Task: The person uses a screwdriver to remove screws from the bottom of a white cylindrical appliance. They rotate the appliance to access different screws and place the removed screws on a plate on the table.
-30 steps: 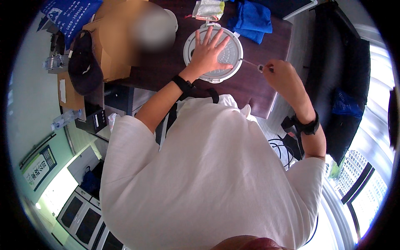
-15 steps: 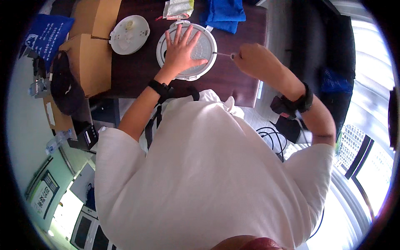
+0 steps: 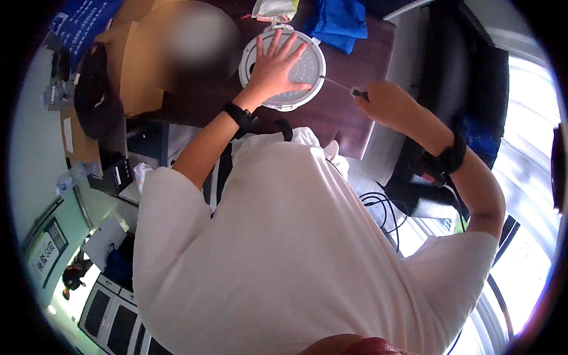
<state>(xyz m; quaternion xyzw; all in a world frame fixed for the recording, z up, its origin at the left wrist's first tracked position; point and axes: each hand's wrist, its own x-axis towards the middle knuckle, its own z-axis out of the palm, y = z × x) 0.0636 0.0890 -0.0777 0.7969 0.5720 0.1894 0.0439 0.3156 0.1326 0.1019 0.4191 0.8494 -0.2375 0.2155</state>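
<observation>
- Spread wide, the left hand [image 3: 275, 72] lies palm down on a round white lid [image 3: 307, 62]; the right hand [image 3: 380, 103] is closed round the handle of a screwdriver [image 3: 358, 93], its thin shaft reaching the lid's right rim.
- The lid lies flat on the dark table [image 3: 348, 125], near the front edge, partly hidden by the left hand.
- The screwdriver's tip could slip off the rim and skid towards the left thumb, most likely if the right hand pushes at a slant; how well it is seated is too small to tell.
- The lid could turn or slide if the left palm eases off, as its round rim has little to brace against.
- Black cables [image 3: 368, 205] lie below the table's front right corner, where a foot might snag.
- Against the left edge stands a cardboard box [image 3: 135, 83], limiting room there; a blur beside it hides what lies beneath.
- Just past the lid, a pale cloth [image 3: 277, 8] and a blue cloth [image 3: 340, 26] crowd its far side.
- Beyond the right edge is a black sofa [image 3: 455, 71].
</observation>
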